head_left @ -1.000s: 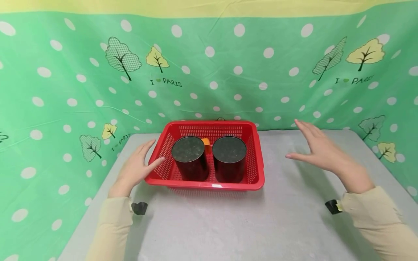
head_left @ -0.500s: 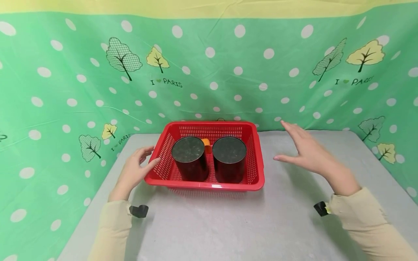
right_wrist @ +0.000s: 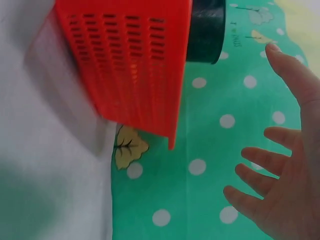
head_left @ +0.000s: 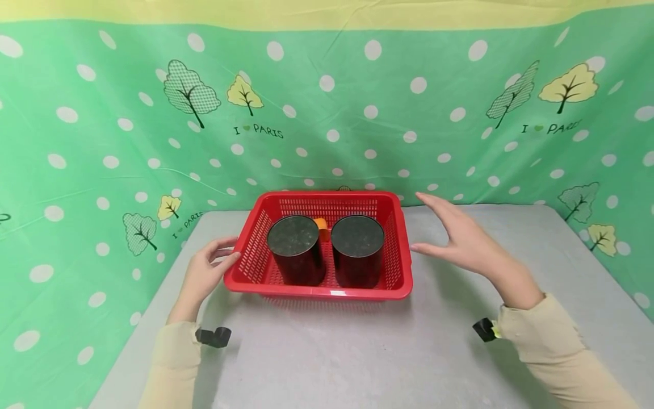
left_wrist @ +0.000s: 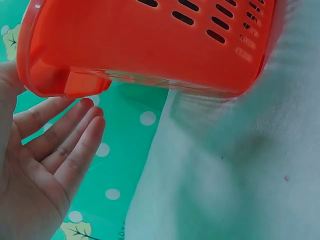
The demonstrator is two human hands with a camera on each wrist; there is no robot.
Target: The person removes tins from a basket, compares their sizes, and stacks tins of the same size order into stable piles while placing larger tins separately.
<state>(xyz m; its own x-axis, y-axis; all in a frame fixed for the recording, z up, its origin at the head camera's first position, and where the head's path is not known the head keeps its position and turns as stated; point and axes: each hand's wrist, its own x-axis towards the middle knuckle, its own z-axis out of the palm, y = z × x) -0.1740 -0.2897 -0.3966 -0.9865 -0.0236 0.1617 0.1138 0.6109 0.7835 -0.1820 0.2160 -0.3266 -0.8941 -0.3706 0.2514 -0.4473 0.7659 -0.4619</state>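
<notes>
A red, slotted plastic basket point(head_left: 337, 293) sits on the grey tabletop point(head_left: 317, 352) in front of the green dotted cloth point(head_left: 352, 122); inside the basket, a black flat-topped cylinder point(head_left: 297, 250) and its black twin point(head_left: 357, 250) stand side by side, a small curved orange piece point(head_left: 324, 228) peeking out between them. The person's left hand point(head_left: 201, 272) is at the basket's left end, fingers nearly straight and close together; whether they touch it I can't tell; the right hand point(head_left: 467, 244) is just off the basket's right end, thumb and fingers spread, holding nothing. I'd guess the basket is light, fairly stiff and a bit slippery, the cylinders likely to slide if it tips; best held under the rim at both short ends. The left wrist view shows a red lip point(left_wrist: 87, 84) beneath the basket's rim, hidden from the head view; the right wrist view shows a cylinder rising above the basket's rim.
</notes>
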